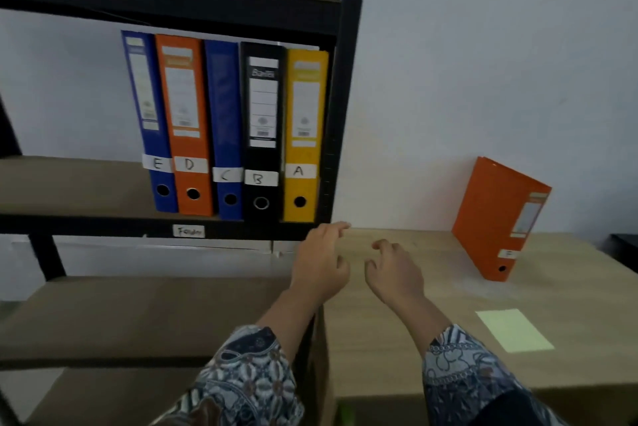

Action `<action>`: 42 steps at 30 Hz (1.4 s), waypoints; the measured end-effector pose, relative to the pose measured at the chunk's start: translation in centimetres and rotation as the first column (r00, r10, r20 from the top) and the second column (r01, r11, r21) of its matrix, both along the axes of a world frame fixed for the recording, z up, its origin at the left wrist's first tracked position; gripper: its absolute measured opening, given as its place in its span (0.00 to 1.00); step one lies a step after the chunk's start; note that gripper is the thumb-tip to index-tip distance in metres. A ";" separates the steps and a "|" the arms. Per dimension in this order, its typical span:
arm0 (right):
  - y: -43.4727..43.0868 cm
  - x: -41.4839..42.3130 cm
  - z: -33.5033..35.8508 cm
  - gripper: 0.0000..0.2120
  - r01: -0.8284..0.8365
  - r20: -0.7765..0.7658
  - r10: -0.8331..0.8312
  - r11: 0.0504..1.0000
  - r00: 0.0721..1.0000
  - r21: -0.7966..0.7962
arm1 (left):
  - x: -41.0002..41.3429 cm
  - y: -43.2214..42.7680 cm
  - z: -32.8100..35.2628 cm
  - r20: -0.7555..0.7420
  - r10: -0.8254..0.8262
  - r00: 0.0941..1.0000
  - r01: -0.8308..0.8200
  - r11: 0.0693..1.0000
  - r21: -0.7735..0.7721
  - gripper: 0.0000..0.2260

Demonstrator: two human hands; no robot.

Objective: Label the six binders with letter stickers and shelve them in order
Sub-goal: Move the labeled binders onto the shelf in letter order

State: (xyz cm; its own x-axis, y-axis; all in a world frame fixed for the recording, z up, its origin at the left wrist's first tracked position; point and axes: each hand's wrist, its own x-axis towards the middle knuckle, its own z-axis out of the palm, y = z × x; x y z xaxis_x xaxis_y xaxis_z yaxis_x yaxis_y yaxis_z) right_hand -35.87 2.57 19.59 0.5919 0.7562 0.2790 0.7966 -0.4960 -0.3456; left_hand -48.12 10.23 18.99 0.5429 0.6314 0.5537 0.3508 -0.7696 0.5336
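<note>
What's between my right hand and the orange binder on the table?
Only bare table between the right hand and the orange binder in the head view; the green sheet lies nearer, off that line.

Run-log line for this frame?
shelf: binders E-A | F binder: standing on table | left hand: open, empty | right hand: open, empty

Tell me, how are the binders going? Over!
Left hand and right hand open, empty. Five binders on shelf, E to A. Orange binder F waits on table. Nothing blocks it.
</note>
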 end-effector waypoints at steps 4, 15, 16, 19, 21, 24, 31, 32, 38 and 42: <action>-2.6 4.8 -0.6 0.22 0.033 0.016 -0.031 0.994 0.999 -0.104 | 4.9 -2.0 -0.2 -0.264 -0.097 0.960 0.079 0.994 -0.076 0.28; -4.8 21.2 -0.5 0.23 0.168 -0.097 -0.183 0.975 0.978 -0.143 | 21.7 -0.7 0.6 -0.416 -0.202 0.887 0.177 0.979 -0.098 0.30; -4.9 21.9 -0.5 0.23 0.169 -0.110 -0.186 0.974 0.976 -0.151 | 22.7 -0.4 0.7 -0.423 -0.205 0.883 0.177 0.979 -0.104 0.31; -5.3 27.2 0.0 0.23 0.183 -0.103 -0.207 0.962 0.973 -0.203 | 28.5 0.2 0.9 -0.437 -0.234 0.868 0.185 0.971 -0.151 0.32; -5.5 30.7 0.6 0.23 0.206 -0.116 -0.232 0.958 0.966 -0.202 | 32.1 0.5 1.0 -0.455 -0.255 0.853 0.192 0.965 -0.181 0.32; -5.7 35.6 0.7 0.24 0.256 -0.169 -0.290 0.946 0.942 -0.198 | 37.1 0.8 0.9 -0.465 -0.292 0.836 0.224 0.954 -0.198 0.32; -5.9 45.4 -0.8 0.26 0.325 -0.305 -0.372 0.925 0.877 -0.196 | 44.5 0.7 -1.2 -0.496 -0.319 0.808 0.206 0.941 -0.268 0.31; -5.7 46.9 -1.0 0.27 0.332 -0.334 -0.378 0.925 0.864 -0.186 | 45.4 0.9 -1.3 -0.491 -0.312 0.813 0.192 0.940 -0.281 0.31; -4.1 55.1 -3.1 0.36 0.318 -0.522 -0.346 0.937 0.779 -0.146 | 51.7 1.6 -2.0 -0.428 -0.281 0.859 0.102 0.913 -0.394 0.31; -2.8 59.7 -4.1 0.44 0.264 -0.655 -0.273 0.958 0.705 -0.115 | 56.5 1.2 -2.4 -0.355 -0.287 0.889 0.063 0.848 -0.527 0.30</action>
